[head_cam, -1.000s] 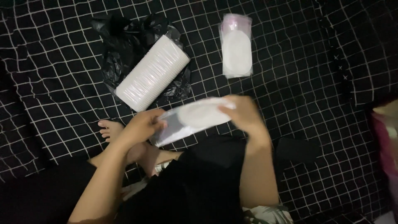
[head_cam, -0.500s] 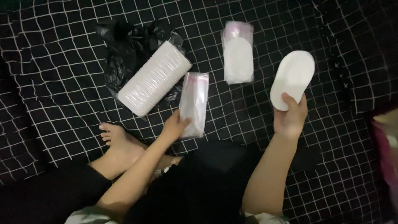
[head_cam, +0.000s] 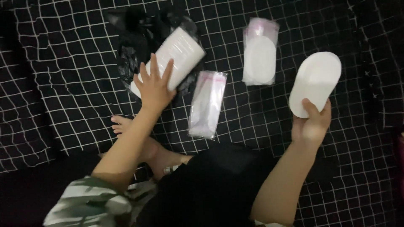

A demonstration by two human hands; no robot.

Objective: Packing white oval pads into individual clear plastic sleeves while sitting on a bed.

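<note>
Cloth [head_cam: 63,105]: black with a white grid, under everything.
Black bag [head_cam: 130,54]: crumpled, beneath the stack.
White stack [head_cam: 179,52]: long wrapped bundle, tilted, on the bag.
Left hand [head_cam: 155,86]: fingers spread, flat on the stack's near end, not clamped.
Right hand [head_cam: 312,125]: closed on the white oval pad [head_cam: 316,82], raised at right.
Empty clear sleeve [head_cam: 207,104]: flat, centre.
Filled sleeve [head_cam: 260,52]: above it, apart.

The left hand [head_cam: 155,86] left the clear bag [head_cam: 207,104] for the white stack [head_cam: 174,56].
</note>
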